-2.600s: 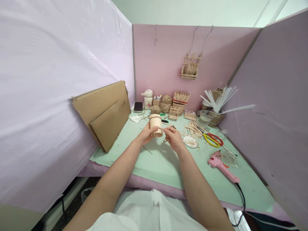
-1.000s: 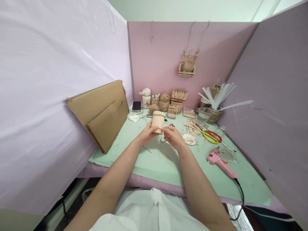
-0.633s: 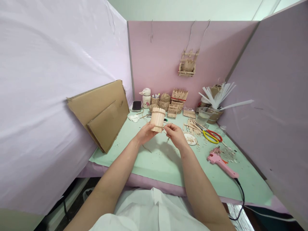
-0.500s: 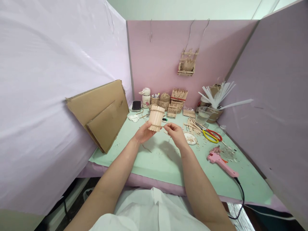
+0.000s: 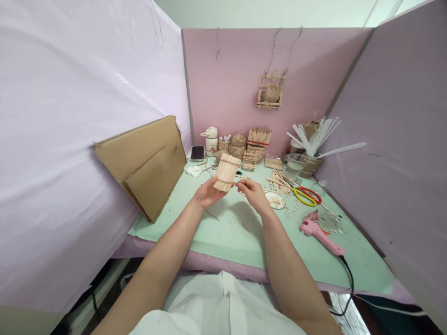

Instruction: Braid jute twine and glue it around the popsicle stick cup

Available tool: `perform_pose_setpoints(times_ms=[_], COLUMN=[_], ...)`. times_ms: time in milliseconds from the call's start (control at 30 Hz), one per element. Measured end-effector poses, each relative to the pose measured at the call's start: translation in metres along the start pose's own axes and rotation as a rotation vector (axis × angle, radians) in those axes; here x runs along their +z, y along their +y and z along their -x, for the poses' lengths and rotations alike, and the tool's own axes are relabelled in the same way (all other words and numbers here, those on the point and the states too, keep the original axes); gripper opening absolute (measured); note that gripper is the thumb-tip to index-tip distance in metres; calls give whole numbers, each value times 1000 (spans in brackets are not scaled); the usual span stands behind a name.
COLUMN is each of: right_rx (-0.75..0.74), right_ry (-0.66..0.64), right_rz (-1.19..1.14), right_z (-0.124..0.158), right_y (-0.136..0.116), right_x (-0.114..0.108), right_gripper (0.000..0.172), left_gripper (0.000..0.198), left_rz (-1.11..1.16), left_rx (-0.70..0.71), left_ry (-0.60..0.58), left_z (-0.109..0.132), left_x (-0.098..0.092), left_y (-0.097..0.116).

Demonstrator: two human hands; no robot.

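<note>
A small holder of pale wooden sticks (image 5: 226, 172) is raised above the green tabletop, tilted to the right, with twine around its upper and lower parts. My left hand (image 5: 208, 191) grips it by its lower left side. Just right of its lower edge, my right hand (image 5: 250, 190) pinches the end of the twine (image 5: 233, 183) that runs along the lower band. The fingertips of my right hand are close to the holder. The far side of the holder and some fingers of my left hand are hidden.
Pink glue gun (image 5: 323, 237) and scissors (image 5: 304, 196) lie to the right, near a white dish (image 5: 275, 200) and loose sticks (image 5: 278, 181). Cardboard (image 5: 150, 167) leans at left. A bottle (image 5: 211, 141) and a clear cup (image 5: 293, 166) stand behind.
The stick holder has tilted further to the right in my left hand. My right hand has shifted slightly left, still pinching the twine.
</note>
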State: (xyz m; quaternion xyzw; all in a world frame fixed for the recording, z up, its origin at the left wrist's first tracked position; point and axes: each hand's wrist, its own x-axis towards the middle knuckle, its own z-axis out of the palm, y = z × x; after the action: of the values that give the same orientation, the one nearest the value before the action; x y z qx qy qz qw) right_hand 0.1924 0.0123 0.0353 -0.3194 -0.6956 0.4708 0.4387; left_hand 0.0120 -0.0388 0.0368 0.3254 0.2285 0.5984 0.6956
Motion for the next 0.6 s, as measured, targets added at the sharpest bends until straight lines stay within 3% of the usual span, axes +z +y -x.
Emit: perform_pose_setpoints(times_ms=[300,600], right_rx=[69,70], right_ry=[-52,-92], right_rz=[113,196], right_z=[2,0], right_y=[-3,1], right_x=[0,0], right_gripper=[24,24], left_gripper=[38,47], left_rz=[191,210], left_rx=[-16,-209], left_ry=[81,26], left_z=[-3,-1], left_x=[4,7], left_y=[3,4])
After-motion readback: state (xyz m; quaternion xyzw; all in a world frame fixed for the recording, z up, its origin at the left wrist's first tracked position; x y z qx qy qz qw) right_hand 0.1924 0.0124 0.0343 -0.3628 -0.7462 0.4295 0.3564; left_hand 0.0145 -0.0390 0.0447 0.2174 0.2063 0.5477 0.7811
